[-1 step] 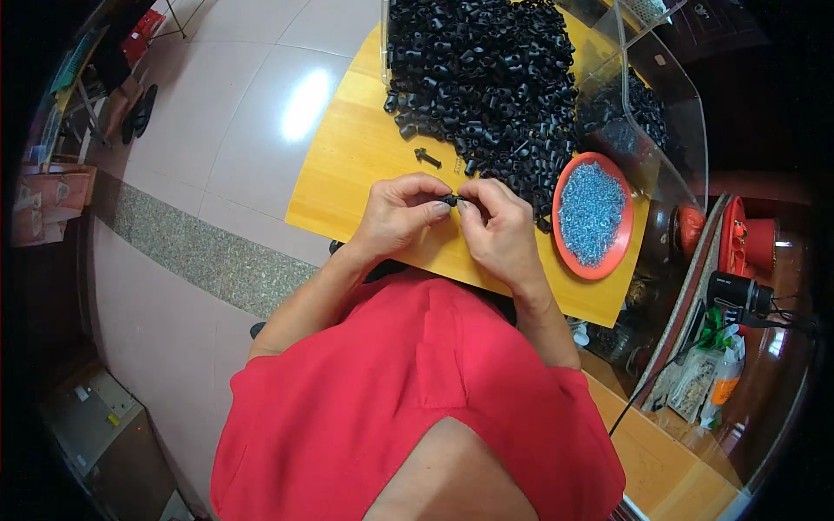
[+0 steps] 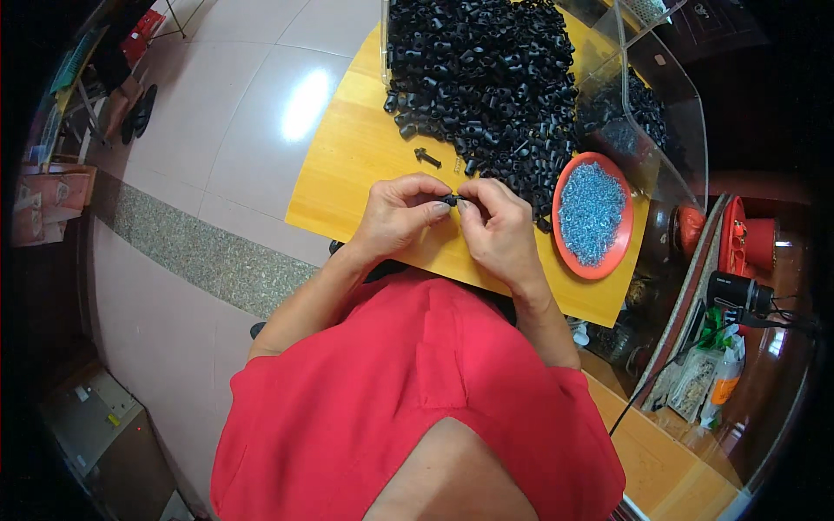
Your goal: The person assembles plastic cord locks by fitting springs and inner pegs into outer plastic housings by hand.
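Observation:
Close to the table's near edge, my left hand [image 2: 401,213] pinches a small black plastic part [image 2: 451,200] between thumb and fingertips. My right hand [image 2: 499,227] meets it there, its thumb and forefinger closed on the same part's right end. Fingertips cover much of the part, so its full shape is hidden. Just beyond my hands lies a longer black piece [image 2: 427,158], with a few tiny metal springs [image 2: 458,164] to its right. A big heap of black plastic parts [image 2: 486,78] spreads over the far side of the yellow wooden table [image 2: 334,187].
Right of my hands, a red oval plate [image 2: 568,257] holds a pile of small shiny bluish pieces [image 2: 592,213]. A clear plastic bin [image 2: 702,130] with more black parts stands beyond it. A black device [image 2: 734,291] and packets are at far right. Another person's foot [image 2: 143,113] shows at upper left.

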The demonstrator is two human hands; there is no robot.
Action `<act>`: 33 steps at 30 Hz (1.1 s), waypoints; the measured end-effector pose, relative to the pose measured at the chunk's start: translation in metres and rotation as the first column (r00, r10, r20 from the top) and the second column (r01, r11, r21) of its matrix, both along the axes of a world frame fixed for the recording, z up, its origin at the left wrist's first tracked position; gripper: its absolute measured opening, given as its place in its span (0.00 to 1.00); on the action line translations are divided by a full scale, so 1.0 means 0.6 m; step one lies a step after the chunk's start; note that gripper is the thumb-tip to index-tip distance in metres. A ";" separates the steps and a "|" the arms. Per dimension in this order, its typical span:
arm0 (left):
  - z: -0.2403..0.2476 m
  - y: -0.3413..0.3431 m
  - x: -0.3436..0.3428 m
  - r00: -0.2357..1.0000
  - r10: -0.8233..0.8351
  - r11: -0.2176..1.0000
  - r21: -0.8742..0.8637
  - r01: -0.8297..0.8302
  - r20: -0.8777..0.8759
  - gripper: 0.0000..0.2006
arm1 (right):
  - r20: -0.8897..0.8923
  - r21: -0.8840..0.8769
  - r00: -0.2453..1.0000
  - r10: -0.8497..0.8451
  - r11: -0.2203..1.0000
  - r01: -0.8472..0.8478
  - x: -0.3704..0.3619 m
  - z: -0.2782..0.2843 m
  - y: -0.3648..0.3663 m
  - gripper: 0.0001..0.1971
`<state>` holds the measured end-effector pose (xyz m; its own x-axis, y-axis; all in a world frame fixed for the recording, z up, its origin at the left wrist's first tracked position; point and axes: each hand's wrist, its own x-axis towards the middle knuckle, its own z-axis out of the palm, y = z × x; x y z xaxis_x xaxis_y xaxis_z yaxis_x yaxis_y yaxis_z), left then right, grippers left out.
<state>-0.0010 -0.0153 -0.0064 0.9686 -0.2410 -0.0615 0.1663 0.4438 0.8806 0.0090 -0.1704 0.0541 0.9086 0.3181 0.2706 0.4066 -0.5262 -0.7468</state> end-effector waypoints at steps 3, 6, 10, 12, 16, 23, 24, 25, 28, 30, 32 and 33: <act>0.005 -0.002 -0.002 0.998 0.029 0.996 0.086 -0.034 0.061 0.08 | -0.069 0.014 0.997 -0.021 1.000 0.022 0.000 -0.002 -0.001 0.04; 0.006 0.000 0.000 0.999 0.014 0.994 0.107 -0.020 0.048 0.07 | -0.313 0.050 0.947 -0.068 0.995 0.088 0.003 -0.005 -0.007 0.04; 0.008 0.000 -0.001 1.000 -0.013 0.995 0.098 0.015 -0.022 0.07 | -0.431 0.227 0.899 0.079 0.973 0.024 0.016 -0.015 -0.020 0.03; 0.012 0.001 -0.003 1.000 -0.018 0.992 0.122 0.018 -0.003 0.06 | -0.432 0.244 0.893 0.124 0.970 -0.017 0.023 -0.020 -0.024 0.03; 0.006 -0.001 -0.004 0.995 -0.011 0.969 0.248 -0.013 0.096 0.05 | -0.454 0.199 0.869 0.198 0.973 -0.118 0.034 -0.019 -0.028 0.02; 0.005 -0.002 -0.005 0.986 -0.018 0.938 0.345 -0.042 0.169 0.04 | -0.441 -0.007 0.868 0.228 0.966 -0.257 0.050 -0.004 -0.024 0.03; 0.006 -0.001 -0.005 0.983 -0.042 0.933 0.359 -0.026 0.179 0.04 | -0.440 -0.007 0.869 0.226 0.967 -0.255 0.052 -0.004 -0.025 0.03; 0.006 0.000 -0.005 0.980 -0.064 0.927 0.375 -0.013 0.190 0.04 | -0.495 0.027 0.831 0.254 0.960 -0.278 0.054 -0.005 -0.026 0.03; 0.007 -0.001 -0.005 0.996 -0.014 0.953 0.303 -0.012 0.085 0.04 | -0.513 0.082 0.824 0.242 0.969 -0.233 0.041 -0.012 -0.021 0.02; 0.007 -0.003 -0.004 0.998 0.003 0.957 0.291 -0.019 0.055 0.04 | -0.478 0.103 0.856 0.198 0.980 -0.169 0.037 -0.015 -0.017 0.02; 0.005 -0.006 -0.006 1.000 0.015 0.960 0.279 -0.019 0.020 0.04 | -0.411 0.041 0.901 0.141 0.990 -0.137 0.033 -0.016 -0.013 0.02; 0.005 -0.009 -0.005 0.999 0.032 0.948 0.317 -0.044 0.044 0.05 | -0.411 0.042 0.901 0.140 0.990 -0.135 0.032 -0.017 -0.011 0.02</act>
<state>-0.0041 -0.0206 -0.0037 0.9797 -0.1781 -0.0922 0.1189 0.1457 0.9822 0.0283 -0.1767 0.0438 0.8873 0.4469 -0.1137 0.1291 -0.4775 -0.8691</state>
